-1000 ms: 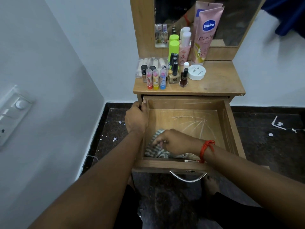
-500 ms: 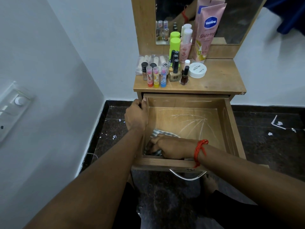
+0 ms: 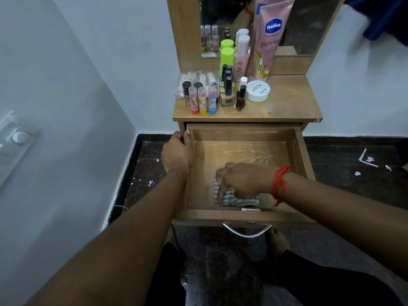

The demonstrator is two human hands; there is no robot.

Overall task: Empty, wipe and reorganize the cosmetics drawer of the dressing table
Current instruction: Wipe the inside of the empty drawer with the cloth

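Note:
The wooden drawer [image 3: 302,155] of the dressing table is pulled out, holding only a striped grey-and-white cloth [image 3: 231,200] near its front edge. My right hand [image 3: 240,181], with a red thread at the wrist, presses down on the cloth with its fingers curled over it. My left hand [image 3: 176,153] grips the drawer's left wall near the back corner. The cosmetics stand on the tabletop [image 3: 287,102]: lip balms [image 3: 203,100], nail polish bottles [image 3: 234,96], a white jar [image 3: 257,91], a green-capped bottle [image 3: 227,60], a pink Vaseline tube [image 3: 271,38].
A mirror [image 3: 309,23] rises behind the tabletop. A metal handle [image 3: 247,231] hangs on the drawer front. White walls close in on the left and behind. The dark floor [image 3: 353,184] carries small white scraps. A switch plate [image 3: 15,138] sits on the left wall.
My right hand has slid the cloth from the drawer's front left corner toward the middle of the front. My left hand stays on the drawer's wall.

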